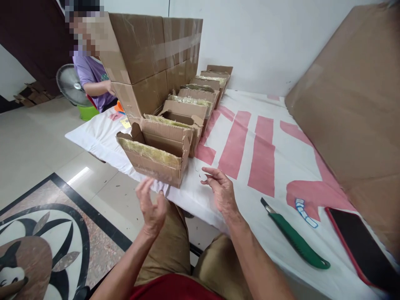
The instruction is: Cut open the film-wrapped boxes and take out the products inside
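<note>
My right hand (221, 191) is above the table edge, thumb and index finger curved around a small pale round piece (203, 176) too small to identify. My left hand (152, 208), slightly blurred, hangs in front of the table with fingers apart and nothing visible in it. Just beyond it stands the nearest open cardboard box (153, 160), its front rim lined with yellowish tape. More open boxes (183, 109) run in a row behind it toward the wall. A green utility knife (296, 239) lies to the right of my right hand, blade pointing away from me.
A stack of taped cartons (146, 50) rises behind the row, left. Large brown cardboard (353, 91) leans at right. A phone (359, 246) and a blue-white strip (305, 212) lie on the cloth-covered table (234, 200). A person in purple (90, 75) sits beyond, near a fan (71, 85).
</note>
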Available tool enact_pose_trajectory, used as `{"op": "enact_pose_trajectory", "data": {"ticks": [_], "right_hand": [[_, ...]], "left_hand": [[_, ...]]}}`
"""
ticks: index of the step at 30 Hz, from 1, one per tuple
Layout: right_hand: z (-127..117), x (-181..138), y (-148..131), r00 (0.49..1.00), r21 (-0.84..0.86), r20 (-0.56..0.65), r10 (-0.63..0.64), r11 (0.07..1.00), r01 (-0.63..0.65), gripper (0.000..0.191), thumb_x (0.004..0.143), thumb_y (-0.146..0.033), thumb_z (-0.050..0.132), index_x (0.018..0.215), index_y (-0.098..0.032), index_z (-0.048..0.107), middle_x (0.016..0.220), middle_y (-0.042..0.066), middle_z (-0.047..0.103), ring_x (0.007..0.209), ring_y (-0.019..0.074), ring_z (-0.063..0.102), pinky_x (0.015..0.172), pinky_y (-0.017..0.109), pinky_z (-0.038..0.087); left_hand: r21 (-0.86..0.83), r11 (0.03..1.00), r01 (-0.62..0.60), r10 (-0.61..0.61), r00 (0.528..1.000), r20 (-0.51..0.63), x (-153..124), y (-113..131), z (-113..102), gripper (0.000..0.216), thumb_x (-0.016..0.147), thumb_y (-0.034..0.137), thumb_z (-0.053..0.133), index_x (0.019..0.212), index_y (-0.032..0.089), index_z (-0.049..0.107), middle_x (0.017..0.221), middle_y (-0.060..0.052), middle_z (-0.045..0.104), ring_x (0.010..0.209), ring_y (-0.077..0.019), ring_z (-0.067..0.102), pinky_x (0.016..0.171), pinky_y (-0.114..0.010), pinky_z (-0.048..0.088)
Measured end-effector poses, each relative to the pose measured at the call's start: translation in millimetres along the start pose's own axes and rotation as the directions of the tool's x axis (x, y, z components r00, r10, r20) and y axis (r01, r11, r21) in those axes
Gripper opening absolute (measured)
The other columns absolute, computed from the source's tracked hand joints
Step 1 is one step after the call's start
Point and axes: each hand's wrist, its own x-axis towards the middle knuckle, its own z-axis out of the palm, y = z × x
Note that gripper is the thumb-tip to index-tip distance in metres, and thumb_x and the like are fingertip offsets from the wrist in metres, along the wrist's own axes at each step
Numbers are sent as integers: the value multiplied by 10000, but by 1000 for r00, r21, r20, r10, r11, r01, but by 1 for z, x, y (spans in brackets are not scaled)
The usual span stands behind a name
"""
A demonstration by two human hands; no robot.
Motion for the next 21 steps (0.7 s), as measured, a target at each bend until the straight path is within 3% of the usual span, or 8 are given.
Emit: {"op": "enact_pose_trajectory", "data": {"ticks": [3, 5, 9, 13, 16, 21], "right_hand": [[1, -17, -12, 998, 110, 16, 57, 992, -58, 298, 772, -274, 694, 1058, -232, 768, 1226, 73, 760, 956, 202, 674, 800, 384, 646], [1, -29, -20, 996, 147, 32, 79, 986, -83, 283, 759, -253, 710, 1035, -242, 770, 1239, 64, 758, 954, 200, 682, 795, 372, 639], [-6, -51, -31, 991, 156, 66, 116, 980, -125, 238, 763, -240, 718, 997, -247, 764, 1256, 58, 759, 928, 192, 707, 801, 362, 628], [-13, -67, -35, 982, 133, 73, 173, 974, -181, 234, 792, -286, 739, 1020, -242, 766, 1200, 52, 778, 816, 155, 713, 808, 347, 626], [-17, -75, -36, 976, 153, 92, 195, 966, -208, 247, 793, -301, 757, 1031, -235, 764, 1194, 58, 775, 896, 176, 728, 807, 335, 632], [-22, -87, -38, 962, 193, 161, 219, 949, -248, 259, 803, -312, 747, 1051, -238, 737, 1213, 64, 756, 908, 188, 739, 793, 352, 638]], "left_hand": [[-65, 995, -76, 89, 969, 230, -14, 26, 7, 296, 913, 133, 584, 1147, 261, 710, 1196, -110, 684, 1226, -263, 645, 1120, -467, 503], [-57, 995, -80, 94, 943, 319, -18, 35, 16, 324, 928, 117, 542, 1179, 248, 700, 1208, -116, 686, 1185, -248, 666, 1045, -445, 558], [-65, 974, -215, 222, 882, 415, -22, 42, 32, 423, 935, 84, 523, 1310, 249, 629, 1312, -125, 648, 1211, -219, 658, 1013, -405, 578], [-140, 939, -314, 342, 812, 472, -25, 49, 35, 325, 950, 107, 561, 1220, 249, 673, 1207, -104, 715, 1087, -208, 706, 952, -384, 582], [-184, 945, -271, 328, 807, 492, -24, 54, 33, 176, 968, 144, 585, 1060, 225, 711, 1023, -74, 755, 948, -190, 729, 864, -344, 573], [-282, 959, -23, 174, 832, 527, -25, 67, 28, 109, 955, 190, 606, 934, 204, 713, 891, -48, 753, 851, -168, 714, 796, -291, 545]]}}
